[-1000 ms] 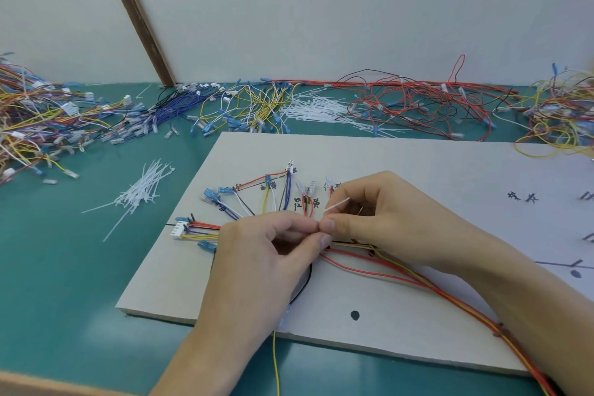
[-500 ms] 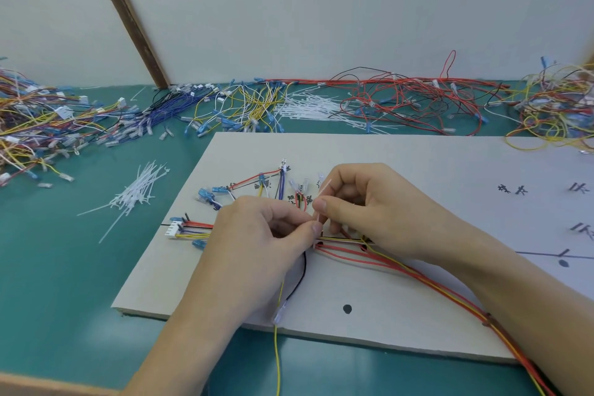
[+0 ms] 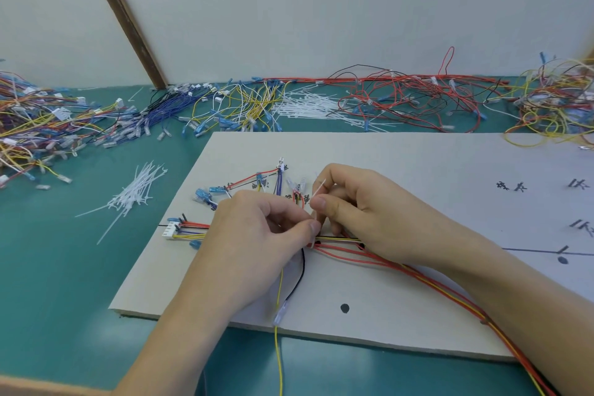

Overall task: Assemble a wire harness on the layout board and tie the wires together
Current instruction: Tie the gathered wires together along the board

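A grey layout board [image 3: 401, 167] lies on the green table. On it a wire harness [image 3: 350, 252] of red, yellow and black wires runs from a white connector [image 3: 170, 230] toward the lower right. My left hand [image 3: 254, 238] and my right hand [image 3: 363, 215] meet over the bundle, fingertips almost touching. Between them a thin white cable tie [image 3: 316, 199] stands up; my right thumb and finger pinch its tail, my left fingers pinch its lower end at the wires. The tie's loop is hidden by my fingers.
A loose pile of white cable ties [image 3: 135, 196] lies left of the board. Heaps of coloured wires [image 3: 38, 128] fill the left, the back [image 3: 401, 100] and the far right [image 3: 559, 106]. A yellow wire [image 3: 278, 347] hangs over the board's front edge.
My hands stay together on the tie with only small finger shifts. The tie's free tail has tilted more upright. The view has moved slightly.
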Action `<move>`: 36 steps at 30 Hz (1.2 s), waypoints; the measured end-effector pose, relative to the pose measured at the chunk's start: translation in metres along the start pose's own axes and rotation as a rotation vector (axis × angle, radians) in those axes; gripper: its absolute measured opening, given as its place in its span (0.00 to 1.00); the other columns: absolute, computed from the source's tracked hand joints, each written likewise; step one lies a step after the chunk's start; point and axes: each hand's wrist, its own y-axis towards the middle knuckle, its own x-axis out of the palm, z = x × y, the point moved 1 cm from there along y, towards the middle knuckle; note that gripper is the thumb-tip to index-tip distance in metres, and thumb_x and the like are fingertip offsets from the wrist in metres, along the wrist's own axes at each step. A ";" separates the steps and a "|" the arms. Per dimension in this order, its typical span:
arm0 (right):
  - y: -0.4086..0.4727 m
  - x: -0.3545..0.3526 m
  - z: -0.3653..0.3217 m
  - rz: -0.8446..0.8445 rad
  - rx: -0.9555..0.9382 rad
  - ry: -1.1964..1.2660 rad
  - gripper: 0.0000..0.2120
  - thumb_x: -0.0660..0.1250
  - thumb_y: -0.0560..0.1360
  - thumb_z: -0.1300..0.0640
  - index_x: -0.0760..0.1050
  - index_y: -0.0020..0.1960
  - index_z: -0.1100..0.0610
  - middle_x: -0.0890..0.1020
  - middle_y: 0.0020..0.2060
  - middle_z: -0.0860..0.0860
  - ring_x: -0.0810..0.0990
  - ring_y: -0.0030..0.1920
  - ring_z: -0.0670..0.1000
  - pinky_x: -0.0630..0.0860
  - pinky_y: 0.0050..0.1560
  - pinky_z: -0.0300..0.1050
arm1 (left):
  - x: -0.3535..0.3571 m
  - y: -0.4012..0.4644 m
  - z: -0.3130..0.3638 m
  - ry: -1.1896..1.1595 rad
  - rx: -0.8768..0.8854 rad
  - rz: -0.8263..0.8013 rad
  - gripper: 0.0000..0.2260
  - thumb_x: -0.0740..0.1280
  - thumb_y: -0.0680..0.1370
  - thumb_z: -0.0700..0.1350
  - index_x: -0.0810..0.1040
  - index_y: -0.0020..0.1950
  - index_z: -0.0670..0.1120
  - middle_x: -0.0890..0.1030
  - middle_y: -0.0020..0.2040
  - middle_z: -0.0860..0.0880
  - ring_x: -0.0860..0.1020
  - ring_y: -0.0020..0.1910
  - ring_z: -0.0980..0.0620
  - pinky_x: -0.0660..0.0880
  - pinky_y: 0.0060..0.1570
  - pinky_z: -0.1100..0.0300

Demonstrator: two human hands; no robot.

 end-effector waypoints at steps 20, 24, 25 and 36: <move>0.000 0.003 -0.004 0.112 -0.070 -0.117 0.07 0.66 0.83 0.57 0.74 0.46 0.50 0.85 0.35 0.46 0.79 0.32 0.44 0.72 0.34 0.34 | 0.003 0.003 0.002 0.060 0.015 -0.043 0.04 0.77 0.74 0.48 0.85 0.39 0.55 0.82 0.30 0.50 0.81 0.33 0.45 0.79 0.41 0.46; 0.001 0.002 -0.003 0.179 -0.064 -0.006 0.06 0.65 0.84 0.56 0.74 0.47 0.53 0.85 0.37 0.50 0.80 0.30 0.48 0.74 0.30 0.41 | 0.000 0.004 0.002 0.107 0.000 -0.099 0.05 0.77 0.74 0.49 0.86 0.39 0.56 0.83 0.31 0.55 0.80 0.31 0.55 0.76 0.36 0.57; 0.001 0.001 -0.003 0.210 -0.054 0.034 0.07 0.65 0.84 0.56 0.74 0.47 0.53 0.85 0.36 0.50 0.79 0.30 0.48 0.74 0.29 0.41 | -0.001 0.004 0.002 0.119 -0.005 -0.110 0.05 0.77 0.74 0.49 0.86 0.39 0.56 0.83 0.31 0.55 0.79 0.30 0.57 0.75 0.36 0.59; -0.001 -0.006 -0.009 0.141 0.091 0.319 0.04 0.70 0.80 0.59 0.82 0.47 0.58 0.86 0.37 0.57 0.78 0.29 0.46 0.72 0.27 0.36 | 0.002 0.002 0.001 0.125 -0.011 -0.083 0.05 0.77 0.73 0.48 0.86 0.40 0.59 0.82 0.30 0.57 0.74 0.27 0.62 0.69 0.32 0.68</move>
